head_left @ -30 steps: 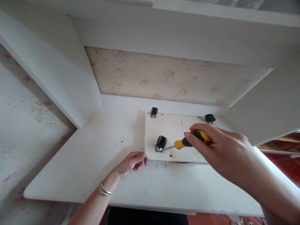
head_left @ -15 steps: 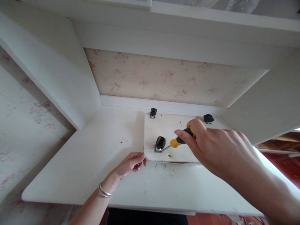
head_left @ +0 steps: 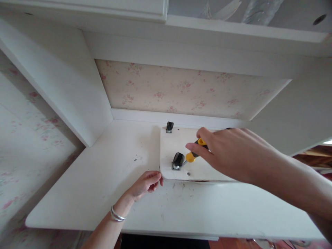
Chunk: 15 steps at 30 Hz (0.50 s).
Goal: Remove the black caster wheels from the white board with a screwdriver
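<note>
Slanting to caster (head_left: 178,159), screwdriver (head_left: 190,157) in right grip (head_left: 229,152), left grip (head_left: 144,183) pinching board (head_left: 167,144)

Board (head_left: 178,142) on desk (head_left: 121,152); front caster (head_left: 178,159) on its L end, rear caster (head_left: 169,126) behind that, screwdriver (head_left: 190,157) to R.

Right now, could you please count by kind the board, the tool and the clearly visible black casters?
White board: 1
Yellow-and-black screwdriver: 1
Black casters: 2
Total: 4
Not counted: a dark piece, mostly hidden behind the right hand.
</note>
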{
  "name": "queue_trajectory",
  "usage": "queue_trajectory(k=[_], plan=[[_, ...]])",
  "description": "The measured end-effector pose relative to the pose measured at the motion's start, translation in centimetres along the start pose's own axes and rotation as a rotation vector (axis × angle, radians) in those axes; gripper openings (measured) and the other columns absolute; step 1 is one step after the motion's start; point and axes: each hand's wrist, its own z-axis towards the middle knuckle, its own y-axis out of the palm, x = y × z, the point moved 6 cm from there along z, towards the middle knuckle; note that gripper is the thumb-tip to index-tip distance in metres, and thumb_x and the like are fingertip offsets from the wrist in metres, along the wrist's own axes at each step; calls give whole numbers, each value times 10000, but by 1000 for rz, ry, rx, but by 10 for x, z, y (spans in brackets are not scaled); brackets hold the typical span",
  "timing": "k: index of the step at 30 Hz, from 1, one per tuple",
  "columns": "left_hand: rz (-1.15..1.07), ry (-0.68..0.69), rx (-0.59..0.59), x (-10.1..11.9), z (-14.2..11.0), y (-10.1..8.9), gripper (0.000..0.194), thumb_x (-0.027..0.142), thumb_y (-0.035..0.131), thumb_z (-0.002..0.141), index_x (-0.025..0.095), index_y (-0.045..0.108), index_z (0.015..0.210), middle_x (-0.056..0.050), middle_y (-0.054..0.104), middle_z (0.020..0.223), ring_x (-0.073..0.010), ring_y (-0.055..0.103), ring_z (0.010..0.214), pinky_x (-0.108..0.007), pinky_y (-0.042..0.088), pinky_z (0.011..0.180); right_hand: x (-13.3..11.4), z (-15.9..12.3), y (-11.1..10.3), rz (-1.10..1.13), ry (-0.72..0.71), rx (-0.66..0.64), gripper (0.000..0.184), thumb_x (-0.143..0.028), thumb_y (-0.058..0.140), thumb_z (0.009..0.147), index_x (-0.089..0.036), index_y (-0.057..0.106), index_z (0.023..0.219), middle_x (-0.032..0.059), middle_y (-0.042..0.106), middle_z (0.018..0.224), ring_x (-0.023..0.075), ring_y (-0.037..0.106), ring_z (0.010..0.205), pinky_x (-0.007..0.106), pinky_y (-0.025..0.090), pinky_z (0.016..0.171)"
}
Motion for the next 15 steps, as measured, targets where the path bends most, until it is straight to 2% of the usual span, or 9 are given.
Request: queue_trajectory(k=[3,8,10,15], plan=[[-4,6,0,-1,0,0,394,501,552,923,147,644,777,20,470,621,-100,385,557,-261,256,526,4,6,5,-175,0,-43,554,-578,296,992,-191,626,771,47,513,478,201,489,404,305,152,463],[-2,13,7,-5,1,-2,397,503,552,923,144,638,775,19,469,632,-98,384,559,-260,253,524,12,7,19,-167,-198,-152,283,-301,370,999,-212,639,992,54,646,690,169,506,470,299,190,497],[-1,17,10,-6,1,-2,397,500,549,927,144,639,778,20,464,631,-99,382,565,-260,256,530,17,7,22,-106,-227,-170,256,-267,393,986,-208,642,1005,63,673,776,151,510,499,302,226,514],[3,7,7,-7,1,-3,399,499,548,929,141,648,784,25,449,615,-100,385,570,-257,263,535,23,7,20,192,-273,-232,301,-372,389,1002,-213,642,968,57,687,895,164,583,637,303,313,554]])
